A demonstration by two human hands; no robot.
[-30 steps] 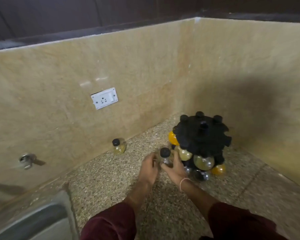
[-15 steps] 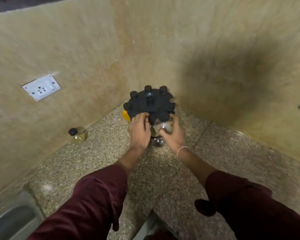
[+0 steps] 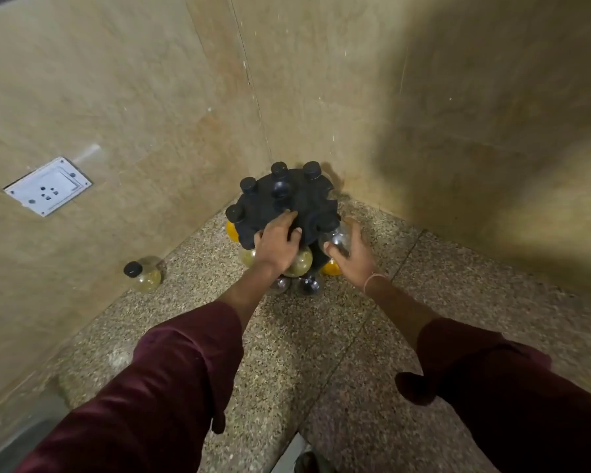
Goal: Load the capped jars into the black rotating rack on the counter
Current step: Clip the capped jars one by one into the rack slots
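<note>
The black rotating rack (image 3: pixel 307 203) stands in the counter's corner, with several capped jars hanging in its slots. My left hand (image 3: pixel 276 245) lies flat on the rack's front top edge, fingers spread over it. My right hand (image 3: pixel 352 256) is wrapped around a clear round jar (image 3: pixel 336 237) at the rack's front right slot; the jar's cap is tucked against the rack rim. Yellowish jars (image 3: pixel 301 262) hang on a lower tier beneath my left hand. One loose capped jar (image 3: pixel 144 273) with pale yellow contents rests on the counter by the left wall.
Beige stone walls close in behind and on both sides of the rack. A white wall socket (image 3: pixel 48 186) sits on the left wall. The speckled granite counter (image 3: pixel 321 336) runs toward me. A steel sink edge (image 3: pixel 11 442) shows at the lower left.
My right hand has carried the clear jar from the rack's front to its front right slot. My left hand slid up onto the rack's top. The camera tilted further down and closer.
</note>
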